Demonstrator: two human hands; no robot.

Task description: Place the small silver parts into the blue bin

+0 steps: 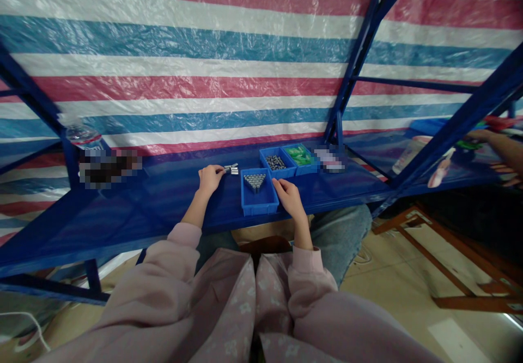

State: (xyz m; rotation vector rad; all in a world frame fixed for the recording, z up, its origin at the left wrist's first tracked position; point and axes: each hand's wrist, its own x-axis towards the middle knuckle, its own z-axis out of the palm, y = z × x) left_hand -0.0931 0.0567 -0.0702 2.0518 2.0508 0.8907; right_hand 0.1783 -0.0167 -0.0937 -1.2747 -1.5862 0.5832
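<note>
My left hand (210,179) is closed at the left end of a few small silver metal pieces (233,170) on the blue table, its fingertips pressed together at them. To the right of these stands a blue tray (260,208) with small metal pieces (255,181) lined up in a triangle at its far end. My right hand (286,192) is beside the tray's right wall, fingers curled together; whatever they may hold is hidden. Behind the tray, a blue bin holds loose metal pieces (275,162), and the bin joined to it holds green items (299,155).
A plastic bottle (85,138) stands at the back left beside a blurred dark object (107,170). A blurred pale item (330,159) lies right of the bins. Blue metal posts (355,63) rise behind. Another person's hand (482,135) is at the far right.
</note>
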